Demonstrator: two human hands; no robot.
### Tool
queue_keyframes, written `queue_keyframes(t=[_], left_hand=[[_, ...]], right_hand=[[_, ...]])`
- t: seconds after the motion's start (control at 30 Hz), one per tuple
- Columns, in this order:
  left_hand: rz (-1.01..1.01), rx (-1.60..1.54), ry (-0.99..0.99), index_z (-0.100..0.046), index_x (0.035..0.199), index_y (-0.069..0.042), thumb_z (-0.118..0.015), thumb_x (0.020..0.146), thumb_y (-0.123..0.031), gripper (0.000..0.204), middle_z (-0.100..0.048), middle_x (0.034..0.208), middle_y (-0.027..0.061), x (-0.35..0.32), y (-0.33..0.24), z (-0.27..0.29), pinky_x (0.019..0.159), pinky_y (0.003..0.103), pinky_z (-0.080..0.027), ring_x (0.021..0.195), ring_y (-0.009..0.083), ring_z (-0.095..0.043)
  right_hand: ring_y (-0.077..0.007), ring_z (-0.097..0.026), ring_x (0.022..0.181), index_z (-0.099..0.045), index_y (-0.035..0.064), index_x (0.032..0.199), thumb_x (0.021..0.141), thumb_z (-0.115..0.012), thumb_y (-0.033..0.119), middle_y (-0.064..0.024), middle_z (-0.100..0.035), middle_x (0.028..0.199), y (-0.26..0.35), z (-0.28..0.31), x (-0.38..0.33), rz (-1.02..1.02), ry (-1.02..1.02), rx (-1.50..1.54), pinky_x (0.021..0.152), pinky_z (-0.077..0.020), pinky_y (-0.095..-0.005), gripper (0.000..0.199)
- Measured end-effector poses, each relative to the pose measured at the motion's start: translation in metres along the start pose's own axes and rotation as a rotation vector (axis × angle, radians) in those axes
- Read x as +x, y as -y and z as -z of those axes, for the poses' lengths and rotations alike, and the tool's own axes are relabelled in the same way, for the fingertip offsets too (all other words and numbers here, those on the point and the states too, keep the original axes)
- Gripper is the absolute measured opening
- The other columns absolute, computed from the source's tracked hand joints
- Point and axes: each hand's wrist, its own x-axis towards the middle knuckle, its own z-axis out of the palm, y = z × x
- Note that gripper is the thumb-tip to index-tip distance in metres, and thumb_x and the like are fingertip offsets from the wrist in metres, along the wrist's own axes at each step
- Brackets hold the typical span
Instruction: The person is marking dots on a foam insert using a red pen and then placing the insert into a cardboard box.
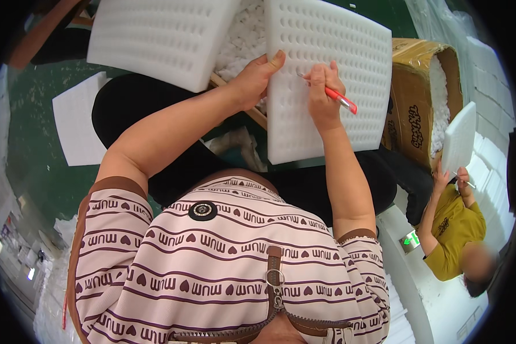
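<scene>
A thick white foam sheet (pixel 358 57) with rows of small round dents or holes stands tilted in front of me. My left hand (pixel 252 84) is closed on its left edge, with the thumb on the front face. In my right hand (pixel 325 94) is a red pen (pixel 348 105), its tip pointing left at the dents near that edge. I cannot tell whether the tip touches the foam. To the left, a second dented foam sheet (pixel 149 37) leans apart from both hands.
Between the sheets lie many small white foam pieces (pixel 243 43). A plain white sheet (pixel 74 126) rests on the green floor at left. A cardboard box (pixel 407 103) with white pieces stands at right. Beyond it, a person (pixel 453 223) holds another foam sheet (pixel 460 135).
</scene>
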Motion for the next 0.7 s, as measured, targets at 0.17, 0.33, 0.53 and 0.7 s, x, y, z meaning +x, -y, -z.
queue_keyframes(t=[0.17, 0.33, 0.53, 0.7], left_hand=[[0.016, 0.037, 0.004, -0.050, 0.124, -0.009, -0.048, 0.096, -0.042, 0.044, -0.060, 0.111, 0.0081, 0.000, -0.004, 0.000, 0.079, 0.030, -0.049, 0.093, 0.0162, -0.060], [0.018, 0.110, 0.029, -0.050, 0.123, -0.009, -0.048, 0.096, -0.042, 0.042, -0.060, 0.111, 0.0076, -0.004, 0.001, 0.000, 0.078, 0.030, -0.049, 0.093, 0.0152, -0.060], [0.013, -0.013, 0.021, -0.051, 0.120, -0.009, -0.048, 0.096, -0.042, 0.042, -0.060, 0.108, 0.0077, 0.005, 0.006, 0.006, 0.077, 0.028, -0.050, 0.091, 0.0145, -0.060], [0.043, 0.009, 0.071, -0.051, 0.120, -0.008, -0.047, 0.096, -0.043, 0.042, -0.060, 0.107, 0.0086, 0.005, 0.002, 0.006, 0.075, 0.027, -0.050, 0.090, 0.0145, -0.060]], right_hand=[[-0.0145, -0.046, 0.061, -0.054, 0.0059, 0.067, 0.092, -0.048, 0.011, 0.0003, -0.054, 0.065, 0.009, 0.002, 0.006, 0.005, 0.014, 0.144, 0.105, -0.0259, -0.0411, 0.027], [-0.0154, -0.047, 0.061, -0.054, 0.0065, 0.067, 0.092, -0.047, 0.011, 0.0001, -0.054, 0.065, -0.001, -0.016, 0.001, 0.130, 0.044, -0.219, 0.105, -0.0249, -0.0422, 0.026], [-0.0169, -0.048, 0.061, -0.055, 0.0065, 0.069, 0.091, -0.047, 0.009, 0.0000, -0.055, 0.066, -0.004, -0.003, -0.002, -0.025, -0.052, 0.241, 0.105, -0.0248, -0.0419, 0.023], [-0.0172, -0.048, 0.060, -0.055, 0.0066, 0.069, 0.090, -0.047, 0.009, 0.0001, -0.055, 0.066, 0.009, -0.009, 0.001, 0.126, 0.056, 0.021, 0.104, -0.0258, -0.0399, 0.023]])
